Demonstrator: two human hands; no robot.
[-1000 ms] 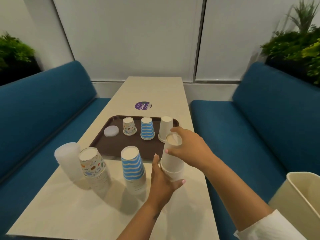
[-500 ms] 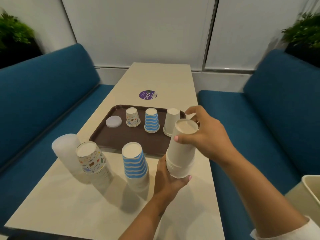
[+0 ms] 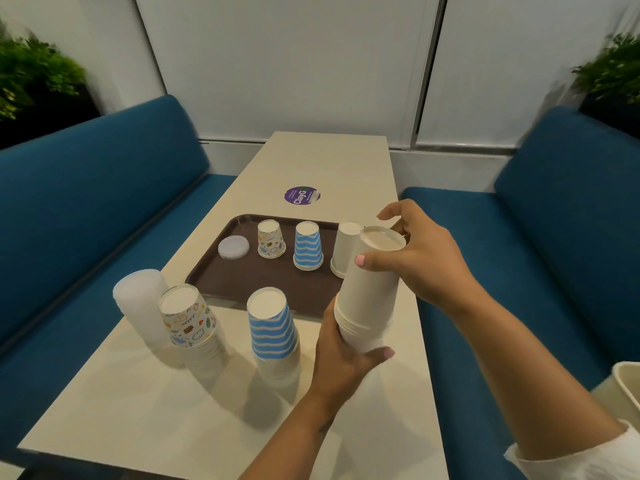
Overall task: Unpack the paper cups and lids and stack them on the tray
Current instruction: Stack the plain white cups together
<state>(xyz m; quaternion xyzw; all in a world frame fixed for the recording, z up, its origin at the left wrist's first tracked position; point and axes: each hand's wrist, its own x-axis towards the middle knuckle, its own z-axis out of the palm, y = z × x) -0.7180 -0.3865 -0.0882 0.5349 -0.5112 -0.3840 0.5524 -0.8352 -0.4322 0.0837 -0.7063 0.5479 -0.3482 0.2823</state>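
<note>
My left hand grips the lower rims of an upside-down stack of plain white cups, lifted off the table. My right hand pinches the top white cup near its base, partly pulled up from the stack. On the brown tray stand a white lid, a patterned cup, a blue-striped cup and a white cup. In front of the tray stand a lid stack, a patterned cup stack and a blue-striped cup stack.
The beige table runs between two blue benches. A purple round sticker lies beyond the tray. A cream bin sits at the lower right. Plants stand in both back corners.
Both hands have raised the white cup stack. My right hand has drawn the top cup further up out of the stack. The camera has tilted slightly.
</note>
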